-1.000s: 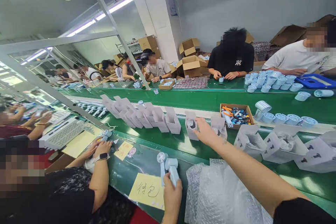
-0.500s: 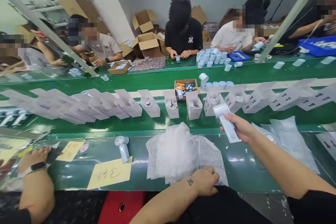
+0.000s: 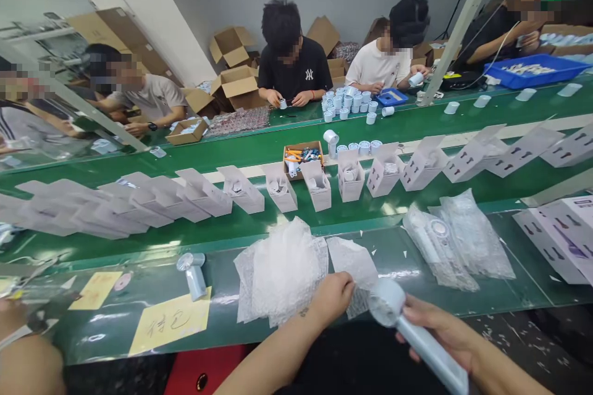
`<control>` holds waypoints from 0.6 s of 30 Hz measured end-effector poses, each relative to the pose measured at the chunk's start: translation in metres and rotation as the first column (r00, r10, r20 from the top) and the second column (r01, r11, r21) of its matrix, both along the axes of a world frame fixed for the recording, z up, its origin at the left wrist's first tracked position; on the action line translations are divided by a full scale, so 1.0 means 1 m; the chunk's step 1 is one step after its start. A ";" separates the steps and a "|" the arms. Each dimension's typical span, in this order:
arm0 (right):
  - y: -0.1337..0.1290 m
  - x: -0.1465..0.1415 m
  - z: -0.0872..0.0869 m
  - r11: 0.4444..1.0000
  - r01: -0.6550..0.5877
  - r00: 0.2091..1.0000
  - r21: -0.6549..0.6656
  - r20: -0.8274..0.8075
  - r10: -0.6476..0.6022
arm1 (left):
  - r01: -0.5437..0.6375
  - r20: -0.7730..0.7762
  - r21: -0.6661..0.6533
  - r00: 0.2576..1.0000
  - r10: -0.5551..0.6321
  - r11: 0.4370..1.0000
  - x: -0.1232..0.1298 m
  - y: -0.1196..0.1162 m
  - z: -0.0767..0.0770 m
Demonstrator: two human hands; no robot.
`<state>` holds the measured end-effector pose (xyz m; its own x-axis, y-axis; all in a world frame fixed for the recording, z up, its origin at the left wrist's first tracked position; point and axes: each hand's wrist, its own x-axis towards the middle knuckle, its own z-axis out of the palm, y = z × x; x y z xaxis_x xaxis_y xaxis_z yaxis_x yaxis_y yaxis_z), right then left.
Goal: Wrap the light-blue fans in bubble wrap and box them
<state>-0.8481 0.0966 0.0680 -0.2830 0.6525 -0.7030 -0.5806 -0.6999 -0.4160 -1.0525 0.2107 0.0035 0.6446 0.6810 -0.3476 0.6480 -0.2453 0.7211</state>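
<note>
My right hand (image 3: 447, 336) is wrapped round the handle of a light-blue handheld fan (image 3: 388, 301), its round head tilted up to the left, low over the near edge of the bench. Just left of the fan head, my left hand (image 3: 332, 297) pinches the edge of a bubble wrap bag (image 3: 354, 259). That bag lies apart from a stack of bubble wrap bags (image 3: 287, 271) beside my left wrist. Farther left, another handheld fan (image 3: 192, 274) rests on the bench by a yellow paper with handwriting (image 3: 171, 324).
Open white boxes (image 3: 319, 188) stand in a row along the green belt beyond. Fans in bubble wrap (image 3: 440, 247) lie to the right, near printed boxes (image 3: 560, 234). A small carton of tools (image 3: 303, 153) sits behind the row. Several people work across the belt; another person's arm (image 3: 28, 358) is at far left.
My right hand has brought the fan down and nearer to my body. My left hand has drawn one bubble wrap bag right, away from the stack. The view has shifted to the right.
</note>
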 end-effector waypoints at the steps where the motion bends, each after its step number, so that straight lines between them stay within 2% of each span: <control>1: 0.004 -0.009 -0.002 0.999 -0.023 0.999 0.042 -0.025 0.024 | -0.035 0.046 -0.038 0.998 0.037 0.999 0.003 0.002 0.007; 3: 0.013 -0.022 -0.004 0.993 -0.052 0.998 0.104 -0.014 0.054 | -0.102 0.133 -0.124 0.984 0.118 0.987 0.005 0.006 0.020; 5: 0.020 -0.024 -0.006 0.990 -0.073 0.996 0.119 0.056 0.066 | -0.220 0.246 -0.305 0.922 0.300 0.927 0.002 0.009 0.033; 7: 0.022 -0.019 -0.008 0.990 -0.088 0.988 0.110 0.135 0.073 | -0.290 0.323 -0.562 0.785 0.528 0.774 -0.001 0.013 0.044; 9: 0.021 -0.012 -0.008 0.987 -0.116 0.981 0.108 0.168 0.096 | -0.258 0.333 -0.751 0.647 0.686 0.608 -0.003 0.016 0.053; 10: 0.020 -0.009 -0.007 0.985 -0.130 0.978 0.114 0.176 0.108 | -0.238 0.335 -0.784 0.616 0.713 0.574 -0.003 0.018 0.056; 11: 0.019 -0.007 -0.007 0.982 -0.146 0.975 0.123 0.187 0.121 | -0.229 0.343 -0.789 0.606 0.717 0.571 -0.003 0.020 0.059; 12: 0.019 -0.006 -0.006 0.977 -0.167 0.969 0.134 0.208 0.137 | -0.232 0.355 -0.770 0.618 0.702 0.594 -0.003 0.022 0.062; 14: 0.022 -0.005 -0.003 0.961 -0.229 0.942 0.157 0.286 0.178 | -0.238 0.370 -0.670 0.714 0.594 0.703 -0.002 0.025 0.068; 16: 0.026 -0.006 0.000 0.932 -0.314 0.885 0.179 0.411 0.219 | -0.183 0.344 -0.503 0.854 0.390 0.845 0.001 0.027 0.074; 18: 0.032 -0.008 0.004 0.906 -0.370 0.813 0.208 0.544 0.207 | -0.072 0.283 -0.305 0.945 0.163 0.950 0.005 0.027 0.079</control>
